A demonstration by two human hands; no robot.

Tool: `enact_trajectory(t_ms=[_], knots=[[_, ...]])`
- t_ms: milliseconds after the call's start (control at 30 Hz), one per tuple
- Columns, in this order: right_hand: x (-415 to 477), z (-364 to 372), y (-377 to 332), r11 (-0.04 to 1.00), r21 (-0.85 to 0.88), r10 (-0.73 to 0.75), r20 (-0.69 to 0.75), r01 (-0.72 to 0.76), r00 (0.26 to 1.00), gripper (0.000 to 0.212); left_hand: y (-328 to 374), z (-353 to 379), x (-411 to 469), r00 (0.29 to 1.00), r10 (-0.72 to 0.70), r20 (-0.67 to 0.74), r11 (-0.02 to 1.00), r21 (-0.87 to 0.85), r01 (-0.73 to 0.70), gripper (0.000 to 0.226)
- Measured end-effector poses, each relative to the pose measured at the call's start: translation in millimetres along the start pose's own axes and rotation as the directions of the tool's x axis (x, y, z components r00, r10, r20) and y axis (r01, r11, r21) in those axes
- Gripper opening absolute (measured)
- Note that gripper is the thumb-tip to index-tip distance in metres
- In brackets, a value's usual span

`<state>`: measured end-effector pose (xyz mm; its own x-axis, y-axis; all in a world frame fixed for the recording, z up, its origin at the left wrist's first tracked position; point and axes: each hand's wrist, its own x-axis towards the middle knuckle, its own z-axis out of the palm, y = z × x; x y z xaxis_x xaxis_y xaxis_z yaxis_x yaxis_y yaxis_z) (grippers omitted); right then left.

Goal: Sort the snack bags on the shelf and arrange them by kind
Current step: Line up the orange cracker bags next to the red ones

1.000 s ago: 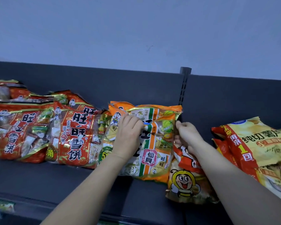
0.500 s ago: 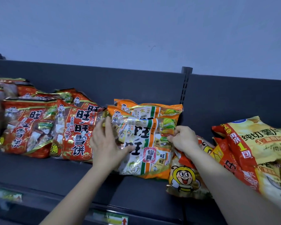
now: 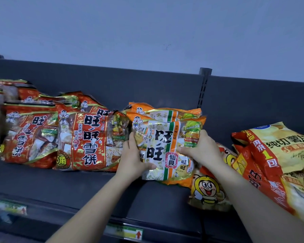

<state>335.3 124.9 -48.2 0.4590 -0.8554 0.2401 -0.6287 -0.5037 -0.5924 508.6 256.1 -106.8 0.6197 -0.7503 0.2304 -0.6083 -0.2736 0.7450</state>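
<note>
orange bag (image 3: 165,146): likely light, slick, brittle inside | hold: side edges | left hand (image 3: 132,160), right hand (image 3: 200,151): gripping sides

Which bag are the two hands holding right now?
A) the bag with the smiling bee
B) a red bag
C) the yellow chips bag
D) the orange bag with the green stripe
D: the left hand grips the left edge of the orange bag and the right hand grips its right edge, fingers curled onto its front.
</note>
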Motion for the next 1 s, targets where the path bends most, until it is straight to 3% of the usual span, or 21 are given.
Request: enact_trajectory(t_ms=[233, 400, 467, 533, 567, 600, 667, 733, 1000], knots=[[0, 12, 1, 0.995, -0.092, -0.049, -0.151, 0.035, 0.987, 0.054, 0, 8, 8, 0.999, 0.035, -0.007, 0.998, -0.057, -0.035, 0.142], [-1, 10, 1, 0.992, -0.123, -0.008, -0.002, 0.007, 1.0, 0.077, -9, -10, 6, 0.991, 0.019, 0.131, 0.997, 0.072, -0.028, 0.134], [-3, 12, 0, 0.985, -0.175, 0.006, 0.04, 0.001, 0.999, 0.082, -16, -24, 1, 0.993, 0.116, -0.031, 0.976, 0.19, -0.108, 0.107], [-3, 17, -2, 0.972, -0.236, 0.01, 0.027, -0.003, 1.0, 0.081, -28, -35, -3, 0.906, 0.283, -0.315, 0.914, 0.373, -0.157, 0.073], [-3, 18, -4, 0.967, -0.255, 0.011, 0.013, -0.007, 1.0, 0.079, -34, -39, -4, 0.865, 0.303, -0.399, 0.892, 0.438, -0.111, 0.065], [-3, 19, -6, 0.964, -0.265, 0.012, 0.001, -0.011, 1.0, 0.077, -41, -42, -5, 0.873, 0.251, -0.418, 0.881, 0.471, -0.027, 0.068], [-2, 21, -8, 0.965, -0.263, 0.006, -0.016, -0.01, 1.0, 0.074, -53, -41, -5, 0.935, 0.065, -0.349, 0.845, 0.517, 0.135, 0.096], [-3, 23, -8, 0.968, -0.252, -0.001, -0.023, -0.005, 1.0, 0.071, -62, -38, -1, 0.957, 0.019, -0.289, 0.817, 0.557, 0.152, 0.112], [-9, 33, -6, 0.969, -0.246, -0.015, -0.176, -0.029, 0.984, 0.066, -90, -61, -2, 0.984, 0.174, -0.038, 0.875, 0.465, -0.137, 0.116]])
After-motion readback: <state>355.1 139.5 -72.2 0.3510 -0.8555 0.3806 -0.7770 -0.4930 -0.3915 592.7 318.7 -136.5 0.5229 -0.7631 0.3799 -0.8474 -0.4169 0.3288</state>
